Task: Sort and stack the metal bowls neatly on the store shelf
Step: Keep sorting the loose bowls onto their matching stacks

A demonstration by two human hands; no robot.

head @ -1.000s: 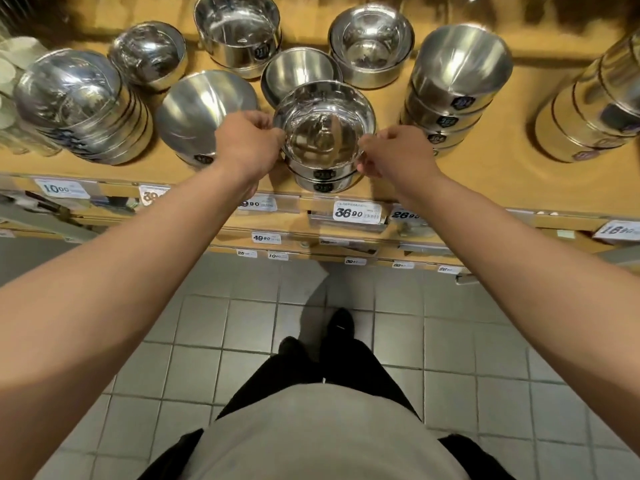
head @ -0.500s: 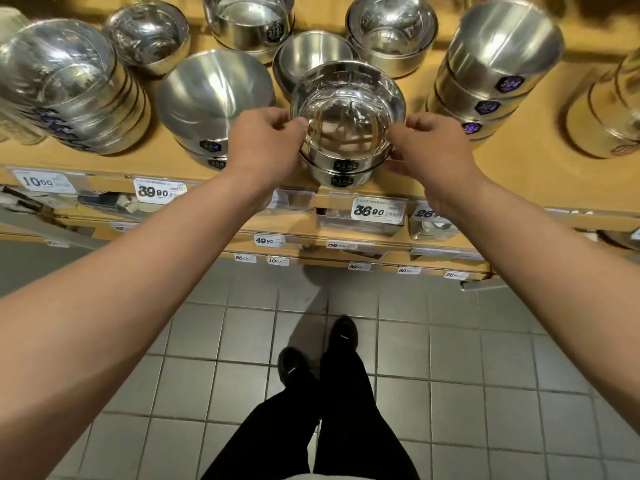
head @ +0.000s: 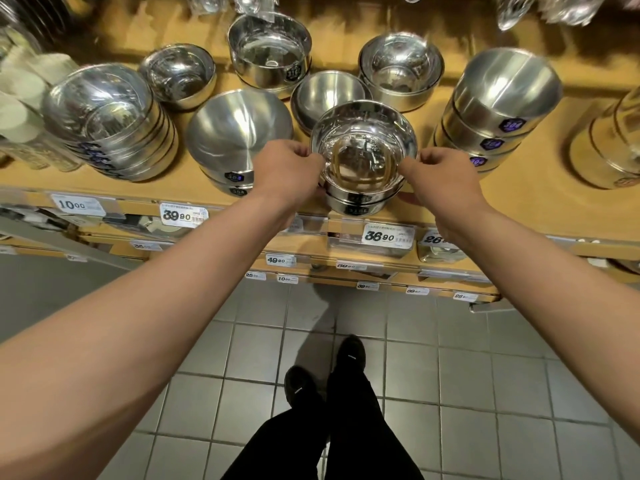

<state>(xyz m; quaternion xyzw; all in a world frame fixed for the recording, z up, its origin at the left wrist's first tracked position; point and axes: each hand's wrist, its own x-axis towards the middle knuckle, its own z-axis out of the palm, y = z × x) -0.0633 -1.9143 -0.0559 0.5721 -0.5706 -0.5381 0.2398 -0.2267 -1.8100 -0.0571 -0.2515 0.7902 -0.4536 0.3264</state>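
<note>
hands [head: 289, 171]: 2 | shoes [head: 300, 389]: 2 | bowl stacks [head: 363, 174]: about 9 | price tags [head: 388, 234]: many

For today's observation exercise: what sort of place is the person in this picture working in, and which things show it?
Most likely a shop's kitchenware aisle. Printed price tags line the edge of the wooden shelf, many near-identical steel bowls carry stickers, like the stack of bowls at right, and the floor is tiled.

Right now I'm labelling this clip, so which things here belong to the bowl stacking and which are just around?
Part of the job:
- shiny steel bowl stack at the shelf's front edge, gripped by the left hand and right hand
- tall leaning stack of brushed steel bowls
- wooden store shelf

Just around:
- white 36.90 price tag
- grey floor tiles
</note>
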